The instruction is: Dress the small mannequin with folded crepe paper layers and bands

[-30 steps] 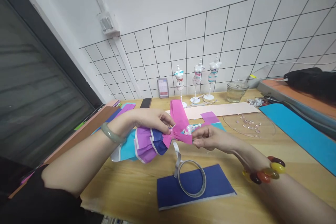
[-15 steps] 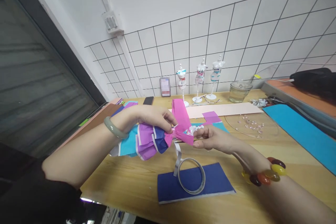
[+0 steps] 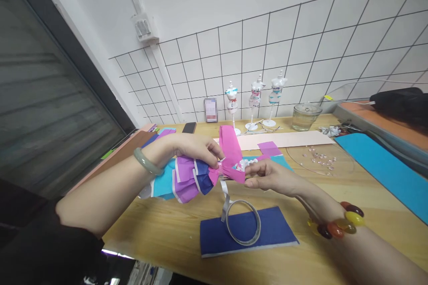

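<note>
A small white dress form (image 3: pixel 246 163) lies sideways in the air between my hands, wearing a tiered skirt of turquoise, purple (image 3: pixel 186 173) and navy crepe paper. My left hand (image 3: pixel 200 148) pinches the gathered pink paper strip (image 3: pixel 230 146) at the waist. The strip's free part stands up in a fold. My right hand (image 3: pixel 267 176) has its fingers closed at the white top end of the form; the exact grip is partly hidden. Below, a roll of tape (image 3: pixel 258 231) appears over a navy paper piece (image 3: pixel 284 227), its loose tail rising towards the waist.
Three dress forms on stands (image 3: pixel 256 98) line the wall beside an upright phone (image 3: pixel 211 110). A glass of liquid (image 3: pixel 306 118) is at back right. Clear gems lie on a round transparent plate (image 3: pixel 337 170). Turquoise paper (image 3: pixel 384 169) and a pale pink strip (image 3: pixel 301 139) lie on the table.
Hardly anything differs. My right hand and the pink strip's lower end have shifted very slightly left; both hands keep their hold.
</note>
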The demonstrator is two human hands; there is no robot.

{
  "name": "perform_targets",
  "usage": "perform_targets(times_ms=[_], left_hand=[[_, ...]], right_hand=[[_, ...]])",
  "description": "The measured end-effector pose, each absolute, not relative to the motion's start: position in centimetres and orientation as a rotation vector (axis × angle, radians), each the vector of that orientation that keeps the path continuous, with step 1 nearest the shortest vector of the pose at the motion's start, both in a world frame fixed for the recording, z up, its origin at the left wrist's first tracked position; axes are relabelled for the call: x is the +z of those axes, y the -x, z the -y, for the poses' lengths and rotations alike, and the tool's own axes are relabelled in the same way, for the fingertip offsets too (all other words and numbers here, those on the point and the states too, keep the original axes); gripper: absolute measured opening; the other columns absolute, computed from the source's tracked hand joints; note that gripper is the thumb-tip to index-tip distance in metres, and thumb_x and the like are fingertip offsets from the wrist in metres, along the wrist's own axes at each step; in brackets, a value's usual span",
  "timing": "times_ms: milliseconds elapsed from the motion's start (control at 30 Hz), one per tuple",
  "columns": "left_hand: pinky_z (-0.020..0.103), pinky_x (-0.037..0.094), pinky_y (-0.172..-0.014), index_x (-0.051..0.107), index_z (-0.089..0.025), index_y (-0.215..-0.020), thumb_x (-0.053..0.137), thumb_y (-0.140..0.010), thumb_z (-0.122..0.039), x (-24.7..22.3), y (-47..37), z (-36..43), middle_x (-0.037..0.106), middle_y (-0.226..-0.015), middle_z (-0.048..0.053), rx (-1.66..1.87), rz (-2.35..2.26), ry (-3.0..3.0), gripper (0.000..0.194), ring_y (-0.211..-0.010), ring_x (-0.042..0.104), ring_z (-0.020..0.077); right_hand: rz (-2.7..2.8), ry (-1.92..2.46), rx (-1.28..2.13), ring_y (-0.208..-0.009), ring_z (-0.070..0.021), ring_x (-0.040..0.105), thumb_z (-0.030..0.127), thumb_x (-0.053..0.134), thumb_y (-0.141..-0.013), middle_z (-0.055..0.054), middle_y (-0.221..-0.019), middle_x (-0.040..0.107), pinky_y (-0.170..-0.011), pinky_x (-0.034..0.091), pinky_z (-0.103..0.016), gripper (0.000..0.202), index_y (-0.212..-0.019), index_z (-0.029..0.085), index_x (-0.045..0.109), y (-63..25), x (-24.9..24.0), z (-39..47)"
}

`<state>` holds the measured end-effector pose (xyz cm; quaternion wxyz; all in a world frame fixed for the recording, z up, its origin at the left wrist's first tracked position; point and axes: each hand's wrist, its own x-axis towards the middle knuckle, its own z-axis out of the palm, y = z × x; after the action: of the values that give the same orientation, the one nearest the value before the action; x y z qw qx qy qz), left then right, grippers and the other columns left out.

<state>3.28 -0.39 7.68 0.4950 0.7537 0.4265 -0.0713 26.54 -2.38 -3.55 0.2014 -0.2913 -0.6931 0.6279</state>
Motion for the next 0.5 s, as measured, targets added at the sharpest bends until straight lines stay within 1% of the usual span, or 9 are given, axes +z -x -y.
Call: perform_targets(times_ms=[133, 300, 500], left_hand=[[0.024, 0.048, -0.067, 0.071, -0.021, -0.092, 0.065, -0.071, -0.021, 7.48, -3.24, 0.32, 0.069, -0.076, -0.001, -0.152, -1.025, -1.801, 0.022, -0.067, 0.061, 0.0116], [0.024, 0.048, -0.068, 0.071, -0.02, -0.09, 0.066, -0.071, -0.021, 7.34, -3.35, 0.28, 0.068, -0.074, -0.002, -0.151, -1.029, -1.761, 0.02, -0.066, 0.06, 0.011], [0.023, 0.048, -0.067, 0.071, -0.02, -0.088, 0.066, -0.072, -0.021, 7.2, -3.24, 0.17, 0.068, -0.072, -0.002, -0.131, -1.007, -1.755, 0.017, -0.066, 0.06, 0.0108]], right_hand=[[1.921, 0.811, 1.749, -0.052, -0.0062, 0.028, 0.05, 0.072, -0.069, 0.005, -0.063, 0.046, -0.048, 0.019, -0.023, 0.04, -0.087, 0.015, 0.069, -26.55, -3.78, 2.27], [1.932, 0.779, 1.745, -0.053, -0.0067, 0.03, 0.048, 0.072, -0.071, 0.004, -0.063, 0.048, -0.049, 0.019, -0.023, 0.036, -0.088, 0.016, 0.069, -26.48, -3.9, 2.23], [1.881, 0.774, 1.757, -0.053, -0.007, 0.032, 0.048, 0.073, -0.07, 0.005, -0.061, 0.048, -0.049, 0.021, -0.024, 0.034, -0.08, 0.016, 0.066, -26.32, -3.9, 2.4]])
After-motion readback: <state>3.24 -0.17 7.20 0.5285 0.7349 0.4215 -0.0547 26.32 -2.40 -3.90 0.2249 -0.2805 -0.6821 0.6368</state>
